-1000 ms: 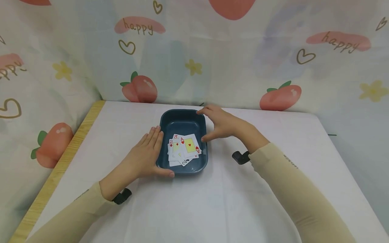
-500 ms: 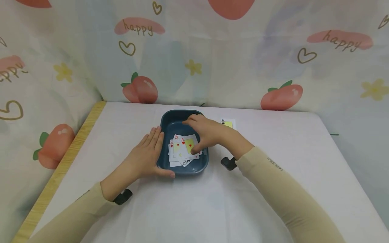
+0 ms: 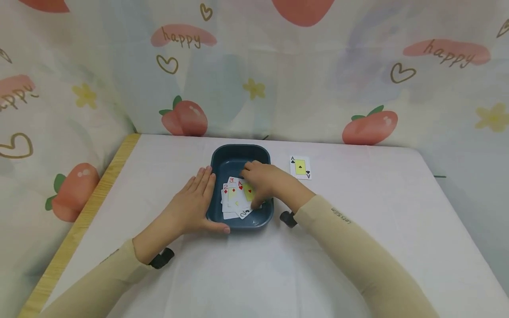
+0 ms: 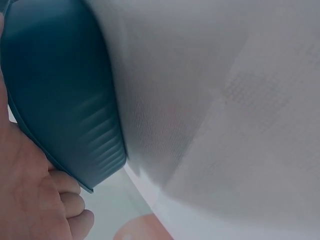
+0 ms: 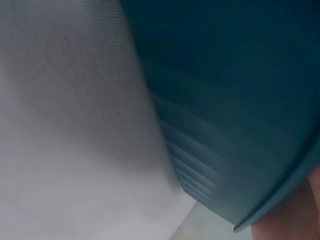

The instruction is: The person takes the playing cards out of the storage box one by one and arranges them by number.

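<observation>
A loose pile of playing cards lies face up in the near half of the blue tray, the ace of hearts on top. The right hand is over the tray's right wall, fingers bent down at that ace — I cannot tell whether it pinches the card. The left hand grasps nothing: straight fingers along the tray's left wall, thumb by its near rim. Right of the tray, apart from it, lies an ace of clubs. A white cover lies under the tray — the bench shows its wood-grain edge well to the tray's left.
</observation>
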`<state>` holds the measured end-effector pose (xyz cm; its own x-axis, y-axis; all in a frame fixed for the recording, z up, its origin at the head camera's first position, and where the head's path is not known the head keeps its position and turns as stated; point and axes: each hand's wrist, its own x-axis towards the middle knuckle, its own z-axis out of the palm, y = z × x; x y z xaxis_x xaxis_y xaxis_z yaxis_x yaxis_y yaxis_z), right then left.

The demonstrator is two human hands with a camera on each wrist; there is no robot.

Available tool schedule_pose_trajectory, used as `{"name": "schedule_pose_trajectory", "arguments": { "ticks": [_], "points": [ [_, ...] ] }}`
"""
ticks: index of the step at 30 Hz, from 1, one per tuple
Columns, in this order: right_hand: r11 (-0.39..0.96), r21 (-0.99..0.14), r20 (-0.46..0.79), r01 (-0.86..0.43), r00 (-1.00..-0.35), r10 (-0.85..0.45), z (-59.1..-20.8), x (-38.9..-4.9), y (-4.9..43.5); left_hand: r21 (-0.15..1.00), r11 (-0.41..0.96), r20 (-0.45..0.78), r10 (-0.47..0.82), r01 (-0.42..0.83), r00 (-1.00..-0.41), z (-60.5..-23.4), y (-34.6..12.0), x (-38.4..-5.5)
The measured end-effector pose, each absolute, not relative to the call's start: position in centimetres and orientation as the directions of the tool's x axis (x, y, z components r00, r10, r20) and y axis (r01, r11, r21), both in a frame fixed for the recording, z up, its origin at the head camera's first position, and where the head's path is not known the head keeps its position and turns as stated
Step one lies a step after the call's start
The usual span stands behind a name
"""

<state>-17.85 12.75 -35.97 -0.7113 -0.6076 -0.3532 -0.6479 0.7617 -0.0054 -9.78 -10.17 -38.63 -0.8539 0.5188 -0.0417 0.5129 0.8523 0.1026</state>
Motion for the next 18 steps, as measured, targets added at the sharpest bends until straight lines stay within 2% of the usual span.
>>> {"name": "schedule_pose_trajectory", "arguments": {
  "ticks": [6, 18],
  "points": [
    [0.757, 0.060, -0.371, -0.651, -0.719, -0.588, -36.60, -17.53, 12.45, 0.106, 0.846, -0.038, 0.528, 0.522, -0.848, -38.59, -9.97, -9.75],
    [0.738, 0.063, -0.353, -0.672, -0.707, -0.613, -36.53, -17.39, 12.31, 0.098, 0.862, -0.081, 0.504, 0.496, -0.860, -38.30, -9.98, -9.69]
  ]
}}
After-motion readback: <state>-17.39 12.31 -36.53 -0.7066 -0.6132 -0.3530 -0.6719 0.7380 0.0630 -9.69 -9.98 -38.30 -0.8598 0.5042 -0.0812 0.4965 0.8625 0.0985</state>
